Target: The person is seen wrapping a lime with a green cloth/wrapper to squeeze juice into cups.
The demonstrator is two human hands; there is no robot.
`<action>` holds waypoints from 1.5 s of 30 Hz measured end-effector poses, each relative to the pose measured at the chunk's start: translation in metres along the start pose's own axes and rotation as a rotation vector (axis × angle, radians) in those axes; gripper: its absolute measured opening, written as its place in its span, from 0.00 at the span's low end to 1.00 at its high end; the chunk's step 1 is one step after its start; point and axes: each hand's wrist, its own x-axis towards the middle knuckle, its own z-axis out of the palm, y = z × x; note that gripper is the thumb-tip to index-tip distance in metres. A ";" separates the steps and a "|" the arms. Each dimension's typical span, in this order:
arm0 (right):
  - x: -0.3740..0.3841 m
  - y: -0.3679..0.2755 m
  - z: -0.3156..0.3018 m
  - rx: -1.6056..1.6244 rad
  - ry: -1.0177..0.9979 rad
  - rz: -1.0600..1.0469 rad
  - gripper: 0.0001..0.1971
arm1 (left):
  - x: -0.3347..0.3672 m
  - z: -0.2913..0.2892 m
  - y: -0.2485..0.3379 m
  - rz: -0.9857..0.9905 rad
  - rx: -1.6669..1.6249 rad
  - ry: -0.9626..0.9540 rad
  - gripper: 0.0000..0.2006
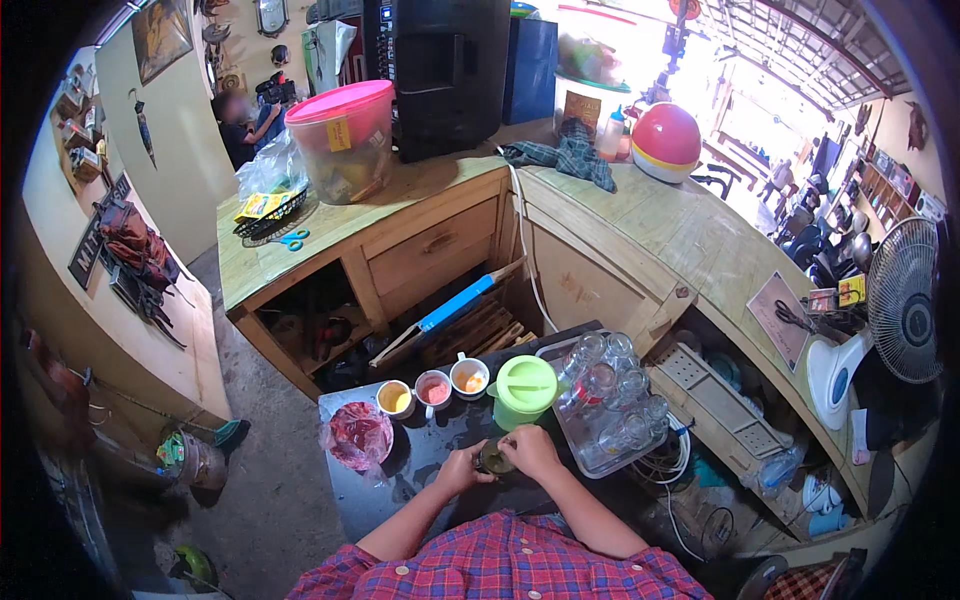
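Observation:
Both my hands meet over a small dark round thing (493, 460) on the black countertop (420, 492). My left hand (462, 468) grips its left side. My right hand (532, 450) covers its top and right side. What the thing is stays mostly hidden by my fingers. Just behind my hands stands a lime green jug with a lid (524, 389). Three small cups (433, 388) with yellow, pink and orange contents stand in a row to the jug's left.
A tray of clear upturned glasses (612, 398) sits right of the jug. A bag with red contents (357, 435) lies at the counter's left. Beyond are a wooden counter (640, 215), a pink-lidded tub (343, 139), a fan (898, 305) and a person (240, 122) far back.

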 end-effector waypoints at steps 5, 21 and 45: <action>-0.001 -0.003 -0.002 -0.057 0.032 0.015 0.08 | 0.000 -0.003 0.006 -0.027 0.021 -0.015 0.44; 0.000 -0.002 0.001 -0.065 -0.064 0.029 0.07 | 0.000 -0.001 0.001 -0.021 0.047 -0.011 0.43; -0.003 0.000 0.010 -0.032 0.045 -0.037 0.08 | -0.002 -0.004 0.010 0.013 0.003 -0.012 0.45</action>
